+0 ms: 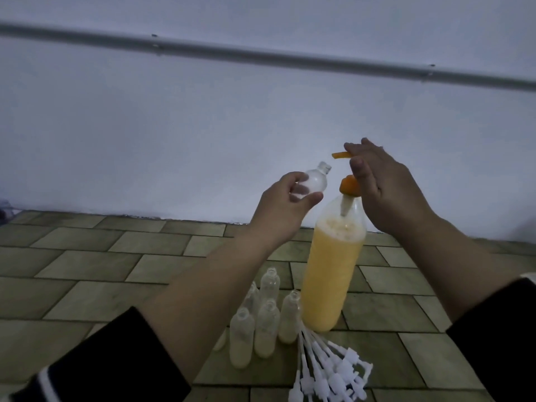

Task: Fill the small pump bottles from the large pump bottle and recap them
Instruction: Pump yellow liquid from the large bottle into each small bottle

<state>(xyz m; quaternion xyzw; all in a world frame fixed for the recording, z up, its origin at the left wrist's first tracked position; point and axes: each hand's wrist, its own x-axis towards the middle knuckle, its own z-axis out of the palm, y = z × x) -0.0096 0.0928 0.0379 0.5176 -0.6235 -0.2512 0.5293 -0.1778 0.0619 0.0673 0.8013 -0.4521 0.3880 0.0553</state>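
A tall clear bottle [330, 274] of yellow-orange liquid stands on the tiled floor, topped by an orange pump [348, 185] whose spout [340, 154] points left. My right hand [385, 181] lies over the pump head with straight fingers. My left hand [285, 195] grips a small clear bottle [114, 179], uncapped and tilted, its mouth just left of and below the spout. Several small uncapped bottles [265, 320] stand in front of the big one, some partly filled with pale liquid. A pile of white pump caps [327, 372] with dip tubes lies at the front right.
The tiled floor [101, 256] meets a pale wall [203, 126] close behind the bottles. A grey pipe [261, 55] runs along the wall high up. A dark object [4, 210] sits at the far left edge.
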